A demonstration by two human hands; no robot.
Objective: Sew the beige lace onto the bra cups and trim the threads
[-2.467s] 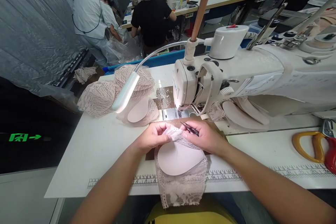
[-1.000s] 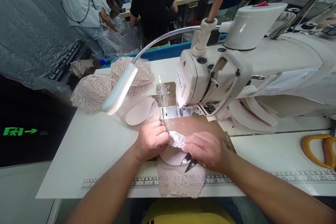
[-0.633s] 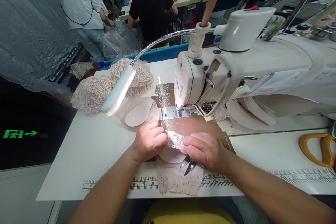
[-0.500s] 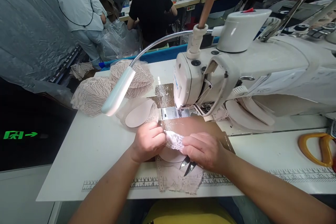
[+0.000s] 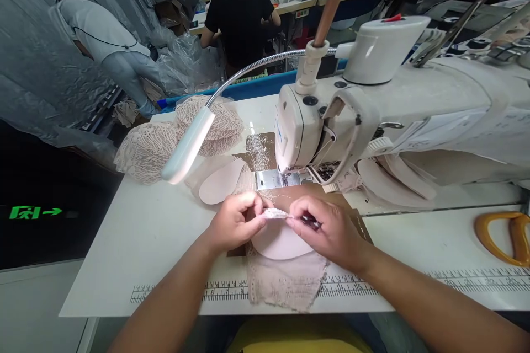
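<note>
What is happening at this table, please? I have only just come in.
A person is pinching the upper edge of a pale lace piece between the left hand and the right hand. The right hand also holds a dark metal tool, mostly hidden. A smooth pale pad lies over the lace, just below the hands. The work is in front of a sewing machine, with more lace piled to the left.

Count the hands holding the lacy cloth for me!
2. The left hand pinches the lacy cloth at the left of its far edge; the right hand pinches it at the right, with a dark tool partly hidden in its grip. No other hands show on it.
</note>
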